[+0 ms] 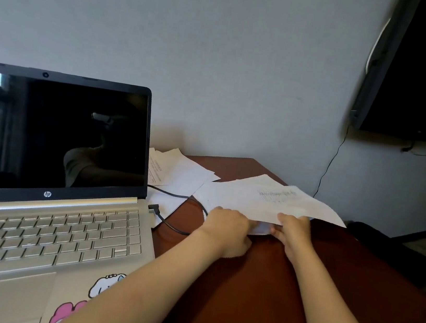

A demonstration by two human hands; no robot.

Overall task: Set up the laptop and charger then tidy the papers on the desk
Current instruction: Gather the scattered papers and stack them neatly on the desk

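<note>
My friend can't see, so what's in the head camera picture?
The left hand and right hand grip white printed paper sheets over a reddish-brown desk. Beside them stands an open silver laptop, screen dark, black charger cable plugged in.

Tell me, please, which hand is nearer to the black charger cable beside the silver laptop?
Left. The left hand grips the white paper sheets just right of the black charger cable; the right hand grips them farther right.

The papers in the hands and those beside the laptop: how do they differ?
The left hand and right hand grip the held papers; the papers beside the laptop lie untouched. A cable crosses the papers beside the laptop; none crosses the held papers. Both are white printed sheets.
</note>
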